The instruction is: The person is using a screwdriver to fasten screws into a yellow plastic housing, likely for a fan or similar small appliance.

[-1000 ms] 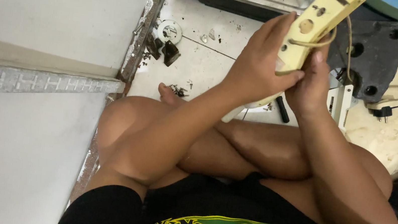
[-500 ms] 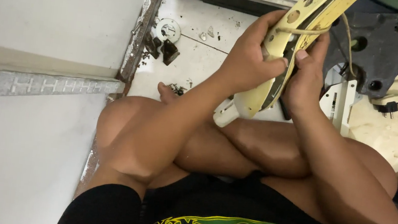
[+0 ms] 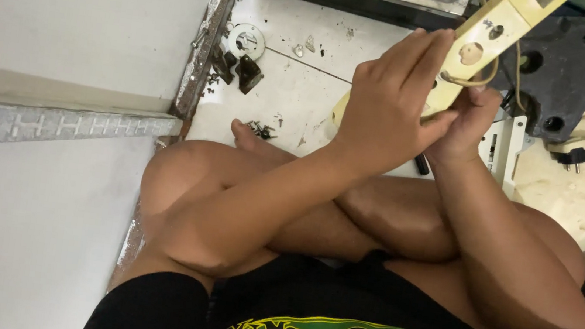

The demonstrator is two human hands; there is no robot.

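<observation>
The person is sitting cross-legged on the floor (image 3: 300, 106). Left hand (image 3: 389, 106) and right hand (image 3: 470, 123) are both clasping one yellow socket strip (image 3: 490, 40), raised and tilted — two socket holes are showing (others hidden). Advisable: steadying the casing, sparing its wire. Beyond are lying one white disc (image 3: 247, 38) and one black plug (image 3: 574, 157).
</observation>
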